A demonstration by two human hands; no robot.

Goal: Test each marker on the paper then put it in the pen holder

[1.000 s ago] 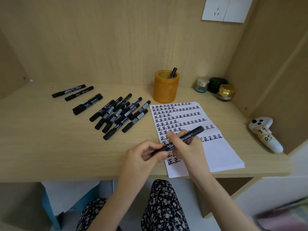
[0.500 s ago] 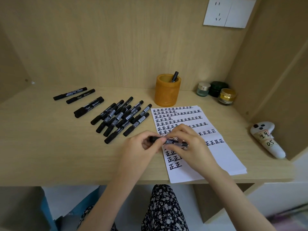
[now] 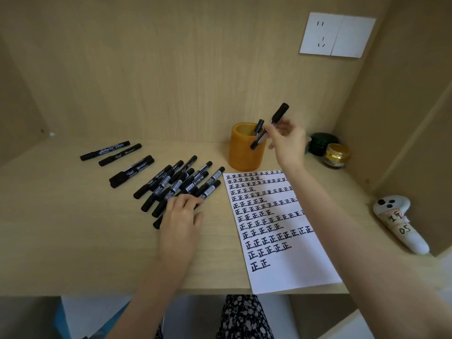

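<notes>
Right hand [image 3: 286, 140] pinches marker [image 3: 278, 113] at pen holder [image 3: 242, 157], jars [image 3: 337, 155] just beside; left hand [image 3: 181, 218] relaxed on marker pile [image 3: 171, 182].

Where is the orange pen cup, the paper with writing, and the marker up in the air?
pen holder [image 3: 241, 157]: head view, on its orange front wall.
paper [image 3: 300, 267]: head view, on the blank lower part.
held marker [image 3: 280, 113]: head view, on its raised upper end.
</notes>
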